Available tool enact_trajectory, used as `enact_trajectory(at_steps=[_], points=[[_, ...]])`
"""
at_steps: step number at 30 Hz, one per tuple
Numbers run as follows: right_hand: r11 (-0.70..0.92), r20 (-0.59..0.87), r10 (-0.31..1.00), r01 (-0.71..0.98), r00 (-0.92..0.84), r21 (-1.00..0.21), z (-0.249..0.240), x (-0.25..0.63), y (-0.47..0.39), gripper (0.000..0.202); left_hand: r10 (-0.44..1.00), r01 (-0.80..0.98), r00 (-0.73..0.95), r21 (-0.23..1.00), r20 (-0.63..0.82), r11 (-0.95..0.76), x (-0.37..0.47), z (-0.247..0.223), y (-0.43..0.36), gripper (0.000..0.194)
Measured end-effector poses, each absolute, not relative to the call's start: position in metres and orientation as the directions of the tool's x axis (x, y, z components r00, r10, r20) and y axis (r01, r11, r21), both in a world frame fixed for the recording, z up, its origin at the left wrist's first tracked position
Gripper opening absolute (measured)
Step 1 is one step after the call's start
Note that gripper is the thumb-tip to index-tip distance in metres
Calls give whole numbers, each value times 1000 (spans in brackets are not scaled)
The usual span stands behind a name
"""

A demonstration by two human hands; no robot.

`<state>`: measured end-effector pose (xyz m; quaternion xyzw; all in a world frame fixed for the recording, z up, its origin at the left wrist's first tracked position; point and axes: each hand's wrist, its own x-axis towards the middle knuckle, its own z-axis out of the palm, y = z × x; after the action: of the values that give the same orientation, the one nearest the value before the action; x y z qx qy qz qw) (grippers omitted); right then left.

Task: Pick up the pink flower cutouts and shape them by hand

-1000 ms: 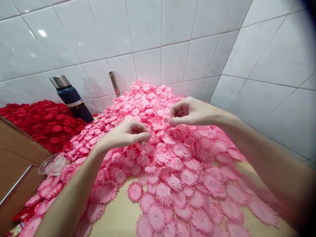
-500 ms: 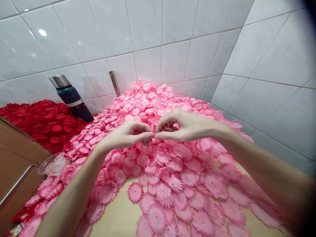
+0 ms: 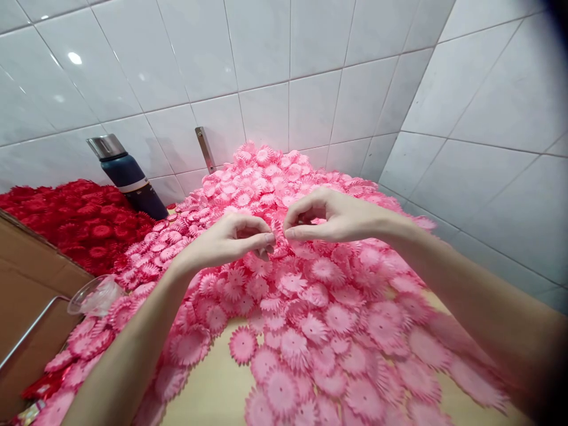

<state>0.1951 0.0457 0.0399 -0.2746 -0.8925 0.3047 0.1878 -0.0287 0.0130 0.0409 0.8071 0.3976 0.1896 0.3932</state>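
My left hand [image 3: 242,238] is closed in a pinch, thumb against the fingertips, over the middle of a heap of pink flower-shaped discs [image 3: 326,269]. Facing it, my right hand [image 3: 326,218] pinches thumb and forefinger together, a small gap away. Pink shows between the two sets of fingertips, but it blends with the heap behind, so what either hand holds cannot be made out. The discs have toothed, petal-like edges, and several show a small dark hole in the centre.
A dark blue bottle [image 3: 133,180] with a metal cap stands at the left, beside a red heap of similar discs [image 3: 84,216]. Nearer are a clear plastic container [image 3: 97,296] and a cardboard box [image 3: 35,296]. Tiled walls [image 3: 261,53] enclose the back and right; a metal bracket [image 3: 205,149] rests there.
My right hand has moved slightly up and to the right, widening the gap between the fingertips. The left hand has barely shifted, still pinched.
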Motion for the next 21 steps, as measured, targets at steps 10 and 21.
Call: enact_trajectory(at_steps=[10, 21], points=[[690, 161, 564, 355, -810, -631, 41, 191, 41, 19, 790, 494, 614, 785, -11, -373, -28, 41, 13, 32], [637, 124, 587, 362, -800, -681, 40, 192, 43, 23, 800, 443, 598, 808, 56, -388, -26, 35, 14, 31]])
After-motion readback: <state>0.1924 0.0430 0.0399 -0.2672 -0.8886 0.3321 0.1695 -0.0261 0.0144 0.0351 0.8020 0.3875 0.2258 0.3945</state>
